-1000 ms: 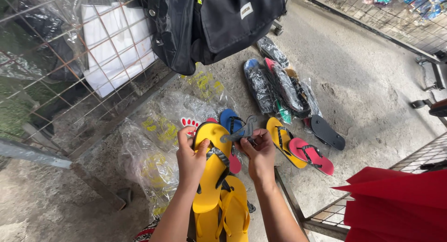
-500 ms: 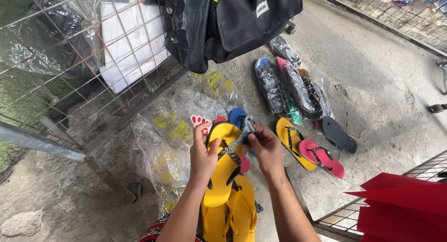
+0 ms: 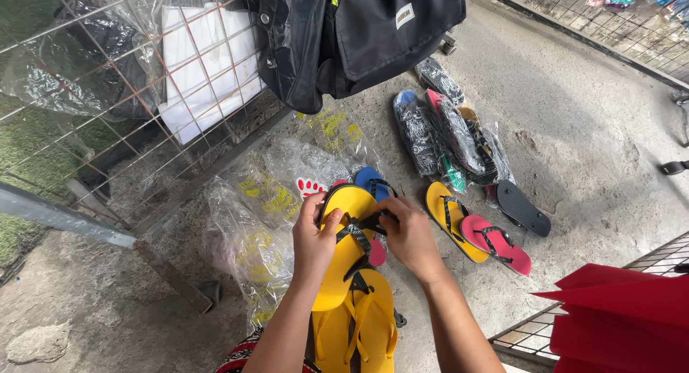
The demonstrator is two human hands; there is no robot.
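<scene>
Concrete floor beside a wire fence: yellow flip-flop held above it.
Left hand closed on the yellow flip-flop; right hand pinches its black strap. Pink flip-flop lies nearby.

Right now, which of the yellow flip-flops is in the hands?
The upper yellow flip-flop: left hand grips its edge, right hand pinches its black strap. The yellow pair below and the yellow one beside the pink one lie untouched.
</scene>
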